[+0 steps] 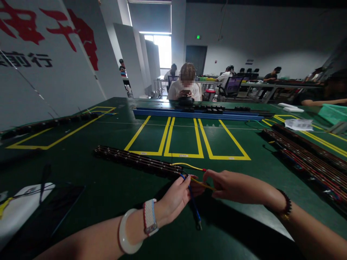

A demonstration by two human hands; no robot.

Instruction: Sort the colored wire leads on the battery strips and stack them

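Note:
A long dark terminal strip (135, 159) lies on the green table (89, 187) in front of me. At its right end my left hand (176, 196) pinches a blue wire (194, 207) that trails toward me. My right hand (235, 186) is closed on a yellow wire (202, 183) right beside it. A second yellow wire with a red tip (189, 166) curves out of the strip just above both hands. A pale bangle and a watch sit on my left wrist, and a dark bead bracelet on my right.
Yellow marked rectangles (187, 139) lie beyond the strip. More long strips (309, 155) lie at the right, others at far left. A blue rail (197, 113) crosses the far table edge. A seated person (185, 86) faces me; others sit behind. White sheet and dark pad (40, 209) at near left.

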